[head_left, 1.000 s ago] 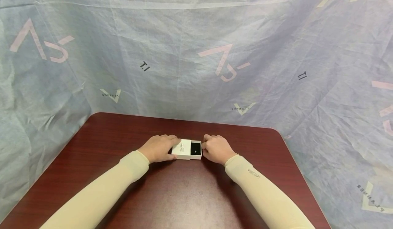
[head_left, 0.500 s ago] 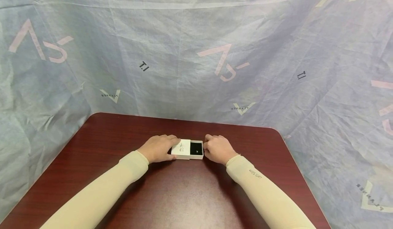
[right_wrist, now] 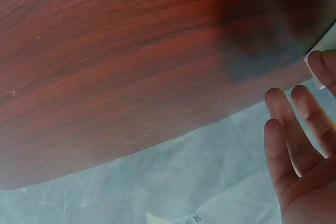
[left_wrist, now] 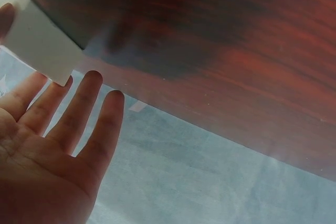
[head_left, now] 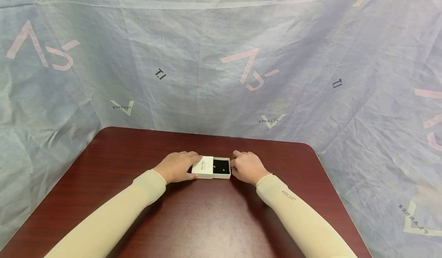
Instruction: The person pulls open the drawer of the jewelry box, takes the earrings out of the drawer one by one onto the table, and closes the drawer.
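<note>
A small white jewellery box lies on the table in the head view. My left hand [head_left: 177, 167] holds its printed outer sleeve [head_left: 206, 164], thumb at the near side and fingers at the far side. The white inner drawer [head_left: 222, 176] sticks out to the right, baring a black pad [head_left: 219, 162] with two small star-shaped earrings [head_left: 223, 170]. At the drawer's right end, my right hand [head_left: 249, 167] pinches the edge with curled fingers. The left wrist view shows the sleeve's white side [left_wrist: 39, 40]; only a white box corner [right_wrist: 326, 40] appears in the right wrist view.
The dark red wooden table [head_left: 207, 219] has rounded far corners. Behind and beside it hangs a pale grey-blue cloth [head_left: 193, 58] printed with letters. Cream sleeves [head_left: 114, 212] cover both forearms.
The drawer has slid further right out of the sleeve with my right hand, so a second star shows on the black pad. My left hand stays almost in place on the sleeve.
</note>
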Demonstrator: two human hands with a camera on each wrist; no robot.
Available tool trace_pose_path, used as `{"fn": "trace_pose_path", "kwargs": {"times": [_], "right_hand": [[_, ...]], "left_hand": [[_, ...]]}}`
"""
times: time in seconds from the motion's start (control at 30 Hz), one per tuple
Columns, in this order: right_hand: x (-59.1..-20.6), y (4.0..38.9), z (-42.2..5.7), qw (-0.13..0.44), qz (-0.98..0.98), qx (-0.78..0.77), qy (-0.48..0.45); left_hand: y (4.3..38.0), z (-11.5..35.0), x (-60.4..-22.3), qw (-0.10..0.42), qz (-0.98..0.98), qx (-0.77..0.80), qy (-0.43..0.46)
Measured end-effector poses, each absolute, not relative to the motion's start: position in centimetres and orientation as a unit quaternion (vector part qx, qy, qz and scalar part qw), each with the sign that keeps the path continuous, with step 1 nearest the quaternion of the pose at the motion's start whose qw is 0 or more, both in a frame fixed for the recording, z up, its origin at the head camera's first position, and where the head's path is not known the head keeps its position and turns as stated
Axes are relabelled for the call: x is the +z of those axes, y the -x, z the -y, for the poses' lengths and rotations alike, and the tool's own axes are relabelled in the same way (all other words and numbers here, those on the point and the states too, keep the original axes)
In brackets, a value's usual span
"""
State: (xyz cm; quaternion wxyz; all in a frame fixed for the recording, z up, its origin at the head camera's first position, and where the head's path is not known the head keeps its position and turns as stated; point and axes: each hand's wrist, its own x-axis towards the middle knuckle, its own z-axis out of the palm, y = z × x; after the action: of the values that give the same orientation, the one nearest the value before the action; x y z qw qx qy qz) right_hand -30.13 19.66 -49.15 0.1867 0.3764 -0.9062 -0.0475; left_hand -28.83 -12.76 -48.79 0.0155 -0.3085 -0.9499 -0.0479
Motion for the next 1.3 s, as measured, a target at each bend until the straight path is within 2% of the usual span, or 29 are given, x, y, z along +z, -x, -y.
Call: {"fn": "trace_pose_path", "kwargs": {"times": [0.87,1.3], "right_hand": [[-49.4,30.1,-20.3,0.190,0.908,-0.042,-0.370],[-47.7,30.1,-21.1,0.116,0.933,-0.059,-0.334]], "left_hand": [[28.8,12.7,-48.8,0.009,0.951,-0.042,0.305],[29.0,12.7,-49.0,0.012,0.950,-0.046,0.307]]}}
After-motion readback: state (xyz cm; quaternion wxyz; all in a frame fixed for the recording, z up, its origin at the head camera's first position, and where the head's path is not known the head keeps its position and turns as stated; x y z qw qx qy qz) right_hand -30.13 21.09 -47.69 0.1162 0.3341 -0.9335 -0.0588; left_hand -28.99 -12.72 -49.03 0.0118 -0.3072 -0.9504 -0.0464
